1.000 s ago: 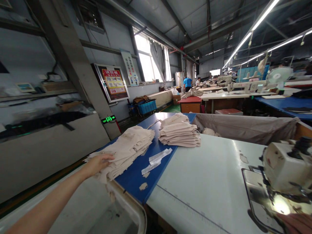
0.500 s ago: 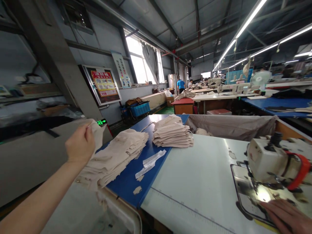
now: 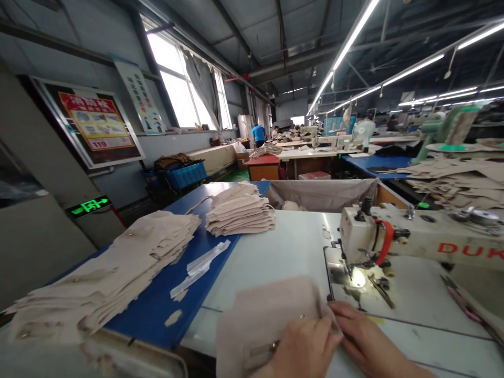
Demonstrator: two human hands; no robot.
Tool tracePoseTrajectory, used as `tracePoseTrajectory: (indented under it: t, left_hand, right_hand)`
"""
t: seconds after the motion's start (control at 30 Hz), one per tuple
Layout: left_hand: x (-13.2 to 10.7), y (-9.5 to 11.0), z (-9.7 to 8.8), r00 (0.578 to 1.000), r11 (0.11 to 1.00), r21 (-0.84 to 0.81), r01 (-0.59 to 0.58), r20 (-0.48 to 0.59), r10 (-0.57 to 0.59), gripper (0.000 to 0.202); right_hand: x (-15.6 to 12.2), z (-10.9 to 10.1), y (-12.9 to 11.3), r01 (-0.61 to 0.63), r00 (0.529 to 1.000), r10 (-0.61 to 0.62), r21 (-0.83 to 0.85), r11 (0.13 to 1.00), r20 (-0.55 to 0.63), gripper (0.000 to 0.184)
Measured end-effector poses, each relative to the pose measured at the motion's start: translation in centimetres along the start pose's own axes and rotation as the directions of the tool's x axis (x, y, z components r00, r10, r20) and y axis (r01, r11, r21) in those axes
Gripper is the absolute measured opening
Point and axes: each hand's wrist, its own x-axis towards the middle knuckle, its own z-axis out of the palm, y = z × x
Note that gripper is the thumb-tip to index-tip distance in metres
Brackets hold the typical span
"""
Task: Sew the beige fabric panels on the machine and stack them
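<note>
My left hand (image 3: 303,344) and right hand (image 3: 370,341) are close together at six o'clock, low on the white table (image 3: 283,247). Half a second ago they were far apart. The left was raised at nine o'clock with a piece lifted off the near pile, and the right lay alone by the machine's plate.

Now that piece of cloth (image 3: 268,315) lies flat on the table under my left hand. Its fingers are bent down onto the cloth's right edge, but I cannot tell whether they pinch it or only press. My right hand is spread flat, fingertips touching the same edge.

Just past my fingers at one o'clock, the sewing machine (image 3: 394,236) lights its plate. Its long body now runs out towards three o'clock, since my head has turned right.

At nine o'clock the near pile (image 3: 118,268) of beige pieces slopes across the blue board (image 3: 157,299). White strips (image 3: 200,265) lie at ten o'clock, between the pile and the table. The far pile (image 3: 240,215) sits neater at eleven o'clock. Behind it, at twelve o'clock, is a cloth-lined bin (image 3: 323,191). More beige pieces (image 3: 457,176) are now in view at two o'clock. A person in a blue shirt (image 3: 259,134) stands far down the hall.
</note>
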Motion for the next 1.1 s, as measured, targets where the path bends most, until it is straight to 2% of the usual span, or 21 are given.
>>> tracePoseTrajectory:
  t: [0.07,0.17,0.27,0.33,0.4,0.43,0.57,0.63,0.7,0.73,0.77,0.8,0.87,0.9,0.97,1.1]
  left_hand:
    - [0.2,0.1,0.6,0.996,0.995,-0.087,0.058,0.071,-0.052,0.026]
    - [-0.2,-1.2,-0.3,0.978,0.992,-0.064,0.11,0.183,-0.096,0.043]
    - [-0.4,-3.1,-1.0,0.938,0.99,-0.014,0.14,0.322,-0.128,0.055]
    - [0.0,-4.0,-0.9,0.929,0.993,-0.041,0.109,0.359,-0.088,0.056]
    - [0.8,-4.6,-0.4,0.934,0.996,-0.07,0.049,0.356,-0.021,0.056]
    - [1.2,-4.7,-0.2,0.937,0.997,-0.074,0.022,0.348,0.005,0.056]
    - [1.4,-5.5,-0.3,0.965,0.998,-0.046,-0.044,0.256,0.055,0.048]
    - [0.7,-7.0,-1.4,0.984,0.999,-0.023,-0.029,0.175,0.032,0.041]
    - [-0.2,-9.8,-3.3,0.99,0.994,0.029,0.104,0.097,-0.107,0.039]
    - [-0.5,-11.7,-4.6,0.973,0.974,0.07,0.216,0.062,-0.22,0.039]
    - [-0.6,-13.8,-5.9,0.934,0.928,0.123,0.35,0.032,-0.357,0.038]
    - [-0.6,-15.9,-7.2,0.872,0.858,0.183,0.48,0.004,-0.489,0.037]
    - [-0.5,-19.8,-9.4,0.797,0.768,0.242,0.592,-0.036,-0.603,0.035]
    - [-0.4,-21.4,-10.1,0.774,0.741,0.263,0.618,-0.04,-0.632,0.034]
    - [-0.2,-23.5,-10.9,0.754,0.718,0.29,0.633,-0.022,-0.656,0.028]
    - [-0.4,-24.8,-10.1,0.738,0.699,0.328,0.635,0.008,-0.675,0.026]
  right_hand:
    - [-1.1,0.1,1.3,-0.04,0.999,0.039,-0.035,0.999,-0.028,0.031]
    - [-3.0,0.2,3.1,-0.053,0.987,0.032,-0.125,0.991,-0.159,0.03]
    - [-3.7,0.6,3.8,-0.039,0.924,-0.047,-0.217,0.975,-0.38,0.029]
    - [-3.3,0.8,3.4,0.008,0.871,-0.141,-0.273,0.962,-0.471,0.027]
    - [-2.4,1.0,2.6,0.085,0.858,-0.232,-0.319,0.944,-0.458,0.027]
    - [-1.9,1.1,2.2,0.113,0.869,-0.254,-0.329,0.938,-0.425,0.027]
    - [-0.7,2.2,1.8,0.119,0.925,-0.226,-0.331,0.936,-0.305,0.025]
    - [-0.8,2.8,2.4,0.11,0.936,-0.212,-0.336,0.936,-0.282,0.025]
    - [-1.1,3.2,2.9,0.1,0.943,-0.195,-0.329,0.939,-0.27,0.025]
    - [-1.2,3.2,3.1,0.094,0.945,-0.186,-0.324,0.941,-0.269,0.025]
    - [-1.3,3.3,3.2,0.086,0.946,-0.178,-0.321,0.943,-0.27,0.025]
    - [-1.3,3.3,3.2,0.08,0.946,-0.174,-0.321,0.944,-0.275,0.025]
    - [-1.4,3.2,3.1,0.074,0.942,-0.172,-0.322,0.944,-0.287,0.025]
    - [-1.4,3.2,3.1,0.071,0.942,-0.169,-0.321,0.944,-0.29,0.025]
    - [-1.4,3.2,3.0,0.068,0.941,-0.167,-0.32,0.945,-0.295,0.025]
    - [-1.4,3.4,3.2,0.062,0.942,-0.162,-0.32,0.946,-0.294,0.025]
